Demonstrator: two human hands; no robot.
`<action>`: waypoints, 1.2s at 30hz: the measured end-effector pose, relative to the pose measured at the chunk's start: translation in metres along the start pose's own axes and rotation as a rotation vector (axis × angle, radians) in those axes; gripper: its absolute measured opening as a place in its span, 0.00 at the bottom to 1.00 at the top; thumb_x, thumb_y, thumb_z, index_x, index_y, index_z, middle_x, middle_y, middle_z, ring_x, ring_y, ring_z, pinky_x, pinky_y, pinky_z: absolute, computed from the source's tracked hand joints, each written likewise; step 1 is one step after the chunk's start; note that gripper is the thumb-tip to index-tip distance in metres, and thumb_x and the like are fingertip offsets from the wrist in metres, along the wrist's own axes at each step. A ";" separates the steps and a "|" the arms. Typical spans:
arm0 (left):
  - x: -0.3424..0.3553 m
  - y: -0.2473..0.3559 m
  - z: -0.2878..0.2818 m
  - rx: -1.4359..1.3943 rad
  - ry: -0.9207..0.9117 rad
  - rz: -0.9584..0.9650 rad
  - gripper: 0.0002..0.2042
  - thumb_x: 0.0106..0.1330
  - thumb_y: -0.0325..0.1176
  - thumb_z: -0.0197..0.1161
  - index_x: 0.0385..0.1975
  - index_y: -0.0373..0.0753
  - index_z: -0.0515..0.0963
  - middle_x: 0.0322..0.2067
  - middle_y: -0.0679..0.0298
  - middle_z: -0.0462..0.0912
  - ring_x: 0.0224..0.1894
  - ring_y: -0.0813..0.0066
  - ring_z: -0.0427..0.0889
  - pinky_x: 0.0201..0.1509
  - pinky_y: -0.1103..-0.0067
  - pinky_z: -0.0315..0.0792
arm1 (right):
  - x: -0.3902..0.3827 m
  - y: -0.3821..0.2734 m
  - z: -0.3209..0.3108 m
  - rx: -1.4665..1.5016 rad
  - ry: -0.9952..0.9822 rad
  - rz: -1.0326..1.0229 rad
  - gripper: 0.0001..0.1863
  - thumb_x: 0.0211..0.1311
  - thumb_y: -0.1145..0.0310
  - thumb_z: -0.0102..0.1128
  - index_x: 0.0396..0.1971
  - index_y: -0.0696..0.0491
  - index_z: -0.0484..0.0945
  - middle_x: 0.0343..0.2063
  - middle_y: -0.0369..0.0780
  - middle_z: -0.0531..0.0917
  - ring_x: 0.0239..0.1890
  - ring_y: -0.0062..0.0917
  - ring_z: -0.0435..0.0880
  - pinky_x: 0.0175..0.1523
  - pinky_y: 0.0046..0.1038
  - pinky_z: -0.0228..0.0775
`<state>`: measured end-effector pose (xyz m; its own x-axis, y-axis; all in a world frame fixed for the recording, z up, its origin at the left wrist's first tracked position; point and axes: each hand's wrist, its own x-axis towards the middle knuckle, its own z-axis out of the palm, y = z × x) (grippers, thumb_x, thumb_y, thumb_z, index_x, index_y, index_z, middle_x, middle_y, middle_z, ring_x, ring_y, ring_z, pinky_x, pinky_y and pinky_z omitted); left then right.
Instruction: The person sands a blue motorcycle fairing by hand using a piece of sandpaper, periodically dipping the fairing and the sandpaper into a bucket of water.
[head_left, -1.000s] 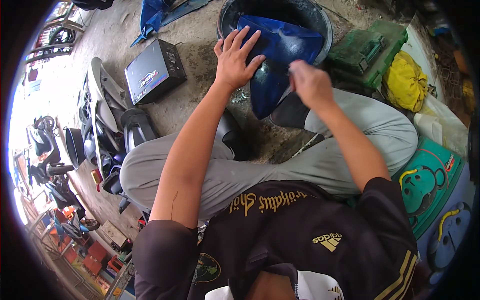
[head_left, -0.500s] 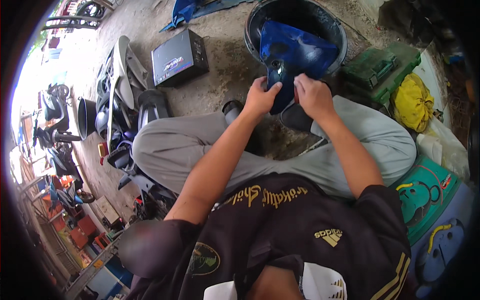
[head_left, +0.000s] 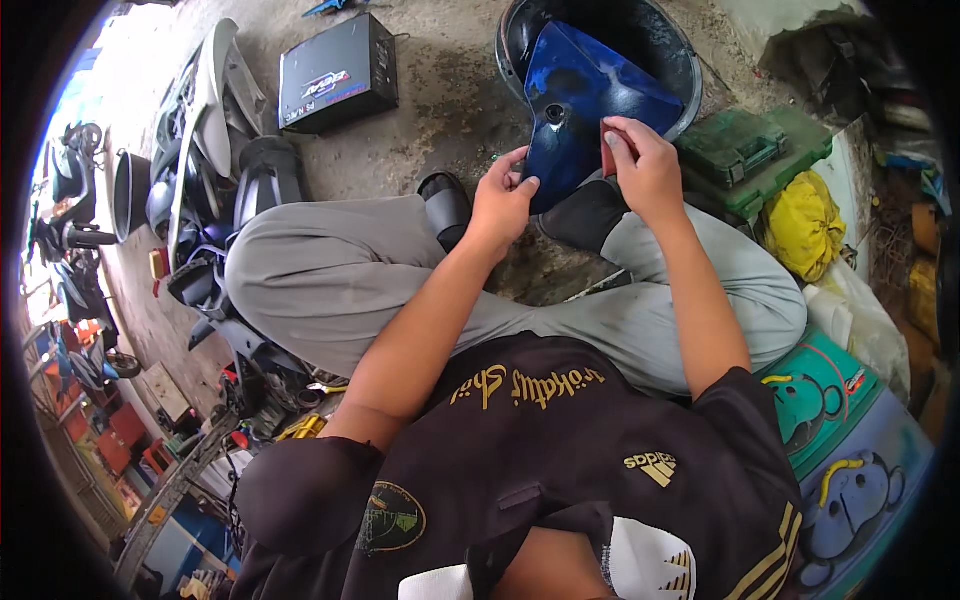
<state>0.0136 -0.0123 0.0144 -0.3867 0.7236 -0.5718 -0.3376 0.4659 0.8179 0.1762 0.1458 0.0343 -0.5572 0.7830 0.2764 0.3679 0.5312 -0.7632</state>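
Observation:
A blue motorcycle body panel (head_left: 610, 85) with worn, dull patches and a round hole leans tilted over a round black tub (head_left: 514, 55). Its narrow lower end points toward me. My left hand (head_left: 503, 205) grips the panel's lower left edge, thumb on the face and fingers curled at the side. Pinched in my right hand (head_left: 650, 175) is a thin reddish-brown flat piece (head_left: 607, 152) resembling sandpaper, close against the panel's right part. The right fingertips hide some of that piece.
Right of the tub stand a green toolbox (head_left: 735, 150) and a tied yellow bag (head_left: 806, 225). A black box (head_left: 338, 78) sits on the concrete floor ahead left, near dark and white motorcycle parts (head_left: 215, 110). My bent legs frame the work.
My right hand has moved up and right along the panel, away from my left hand, and shows more of the reddish piece. The whole view has shifted a little.

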 end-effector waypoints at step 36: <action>0.030 -0.057 0.002 -0.245 -0.052 -0.030 0.23 0.76 0.21 0.61 0.70 0.34 0.72 0.50 0.63 0.87 0.52 0.78 0.84 0.59 0.78 0.76 | 0.028 0.023 0.015 -0.668 -0.241 -0.705 0.07 0.68 0.72 0.60 0.44 0.48 0.81 0.26 0.34 0.74 0.32 0.29 0.75 0.40 0.35 0.64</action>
<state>0.0230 -0.0163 -0.0496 -0.3308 0.7397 -0.5860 -0.5482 0.3548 0.7574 0.1582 0.1749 0.0158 -0.9180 0.1716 0.3574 0.1965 0.9799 0.0344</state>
